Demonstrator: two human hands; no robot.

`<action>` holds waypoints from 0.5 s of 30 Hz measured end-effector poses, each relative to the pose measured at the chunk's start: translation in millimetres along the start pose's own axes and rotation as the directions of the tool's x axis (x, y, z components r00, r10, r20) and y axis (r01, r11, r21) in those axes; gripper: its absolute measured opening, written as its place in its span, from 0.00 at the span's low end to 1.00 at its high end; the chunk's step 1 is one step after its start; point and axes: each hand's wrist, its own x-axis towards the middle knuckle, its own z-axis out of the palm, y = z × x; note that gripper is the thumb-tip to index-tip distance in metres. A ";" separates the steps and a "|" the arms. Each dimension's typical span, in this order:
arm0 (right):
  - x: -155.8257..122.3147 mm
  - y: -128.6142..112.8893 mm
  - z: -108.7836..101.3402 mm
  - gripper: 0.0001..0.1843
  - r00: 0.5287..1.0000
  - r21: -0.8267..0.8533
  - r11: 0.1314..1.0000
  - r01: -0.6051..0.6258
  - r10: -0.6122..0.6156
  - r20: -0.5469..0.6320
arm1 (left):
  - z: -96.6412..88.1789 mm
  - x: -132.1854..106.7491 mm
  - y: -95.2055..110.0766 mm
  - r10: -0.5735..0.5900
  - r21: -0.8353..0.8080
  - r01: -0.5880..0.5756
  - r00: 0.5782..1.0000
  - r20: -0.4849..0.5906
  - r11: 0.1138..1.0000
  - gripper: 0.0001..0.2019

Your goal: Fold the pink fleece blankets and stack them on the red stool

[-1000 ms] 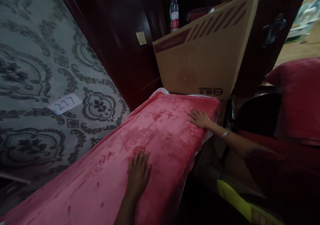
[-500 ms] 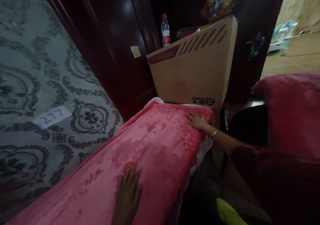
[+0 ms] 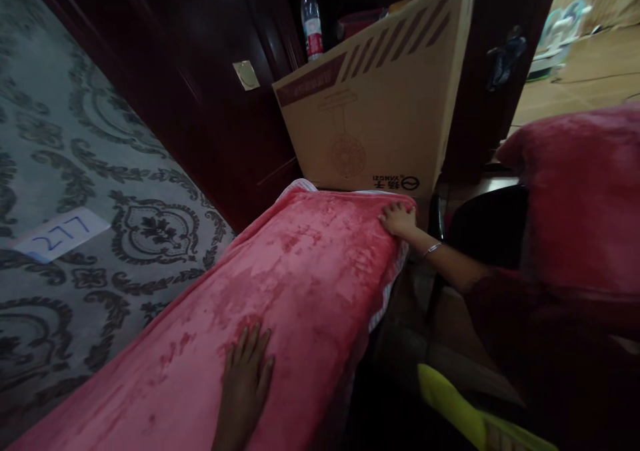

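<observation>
A pink plush blanket (image 3: 295,277) is spread over a long, raised surface with a striped lining showing at its edges. My left hand (image 3: 244,381) lies flat on the near part of the blanket, its fingers stretched out and nothing in it. At the far right corner, my right hand (image 3: 399,220), with a silver bracelet on its wrist, rests palm down on the cloth. Its fingers are apart and a little bent over the plush.
Beyond the far end leans a large cardboard box (image 3: 370,117), with a red-capped bottle (image 3: 312,24) behind it. Patterned wall (image 3: 150,227) with a "277" label (image 3: 63,234) runs along the left. Another pink plush cover (image 3: 585,204) is at right; a yellow-green slipper (image 3: 450,401) is below.
My right hand has slid toward the blanket's far right corner and its fingers are more bent. My left hand stays flat in the same spot. The view has tilted down slightly.
</observation>
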 end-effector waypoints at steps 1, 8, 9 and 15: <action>-10.9 -12.1 0.8 0.32 0.996 -0.004 0.997 0.078 -0.078 -0.031 | 0.2 0.1 0.2 0.001 0.003 -0.001 1.000 0.002 1.000 0.24; -51.6 -35.9 9.8 0.33 0.934 -0.042 0.935 0.353 -0.349 0.083 | 0.7 0.2 0.4 -0.019 0.004 0.019 0.999 0.042 1.000 0.23; -48.3 -29.5 7.6 0.33 0.948 -0.053 0.948 0.312 -0.307 0.084 | 0.1 0.6 1.1 -0.019 0.004 0.019 0.998 0.054 1.000 0.24; -42.0 -27.7 -5.7 0.31 0.971 -0.070 0.970 0.231 -0.225 0.085 | -6.8 3.7 7.6 -0.065 -0.025 0.069 0.992 0.112 0.997 0.24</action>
